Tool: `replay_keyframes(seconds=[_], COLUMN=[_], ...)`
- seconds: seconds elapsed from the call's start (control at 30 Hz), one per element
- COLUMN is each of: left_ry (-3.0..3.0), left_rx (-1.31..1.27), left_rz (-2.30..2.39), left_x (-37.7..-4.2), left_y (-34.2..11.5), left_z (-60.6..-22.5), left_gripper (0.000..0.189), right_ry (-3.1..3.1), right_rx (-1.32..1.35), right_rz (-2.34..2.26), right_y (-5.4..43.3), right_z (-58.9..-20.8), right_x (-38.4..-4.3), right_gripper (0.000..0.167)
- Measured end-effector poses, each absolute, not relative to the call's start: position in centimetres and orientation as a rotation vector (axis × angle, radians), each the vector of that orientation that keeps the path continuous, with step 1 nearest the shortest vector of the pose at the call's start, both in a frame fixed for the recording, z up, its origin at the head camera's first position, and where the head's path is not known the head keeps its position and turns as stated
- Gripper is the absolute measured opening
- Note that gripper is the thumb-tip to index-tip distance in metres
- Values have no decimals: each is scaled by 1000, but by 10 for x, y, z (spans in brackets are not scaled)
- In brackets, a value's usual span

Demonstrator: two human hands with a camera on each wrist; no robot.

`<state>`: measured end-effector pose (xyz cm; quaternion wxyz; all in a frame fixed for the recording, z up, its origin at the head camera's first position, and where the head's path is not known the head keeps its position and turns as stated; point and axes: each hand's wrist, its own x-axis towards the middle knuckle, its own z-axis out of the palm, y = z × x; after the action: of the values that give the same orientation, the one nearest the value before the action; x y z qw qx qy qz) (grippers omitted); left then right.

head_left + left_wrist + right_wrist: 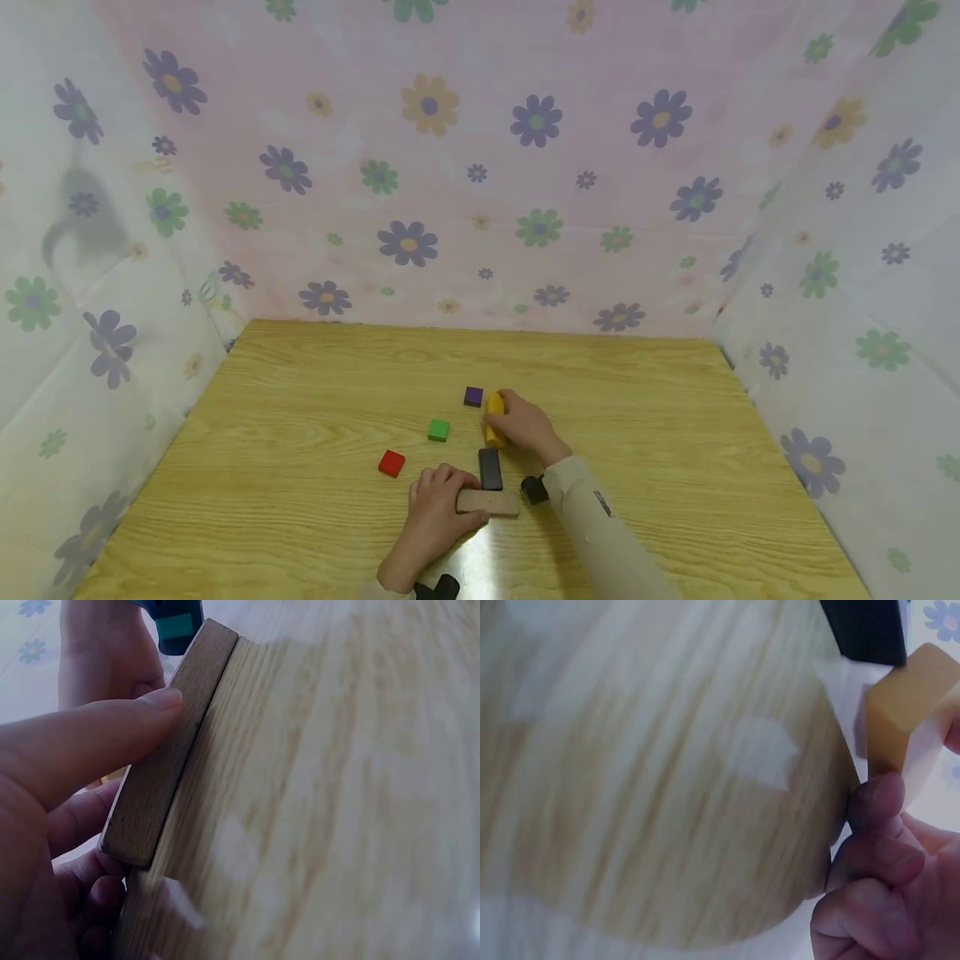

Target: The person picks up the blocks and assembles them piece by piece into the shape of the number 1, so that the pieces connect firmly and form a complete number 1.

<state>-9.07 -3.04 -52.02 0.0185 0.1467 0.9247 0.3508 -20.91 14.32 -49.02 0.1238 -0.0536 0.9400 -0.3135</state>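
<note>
My left hand holds a plain wooden block with its thumb along the near side and fingers at the left end and far side. In the left wrist view the thumb presses on the face of this wooden block. A black block lies lengthwise behind it, its near end against or very close to the wooden one. Beyond the black block, my right hand grips a long yellow block between thumb and fingers. The right wrist view shows the yellow block's angular end; whether it touches the table is unclear.
Left of the hands, a red block, a green block and a purple block lie apart in a diagonal row on the wood-grain table. Flower-patterned cloth hangs at the back and both sides.
</note>
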Motion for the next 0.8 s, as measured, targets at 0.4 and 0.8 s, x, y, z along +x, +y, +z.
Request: replay_keyframes(seconds=[0.4, 0.8], left_ry=[2890, 2854], left_rx=[483, 429], left_rz=[1110, 1098], left_x=[-92, -91], left_y=[-30, -29], left_z=[-519, -523], left_gripper=[36, 36], right_ry=[2805, 2752], right_rx=[-205, -265], right_rz=[-751, -544], right_y=[129, 121], right_z=[-485, -485], right_x=[-210, -205], right_gripper=[65, 82])
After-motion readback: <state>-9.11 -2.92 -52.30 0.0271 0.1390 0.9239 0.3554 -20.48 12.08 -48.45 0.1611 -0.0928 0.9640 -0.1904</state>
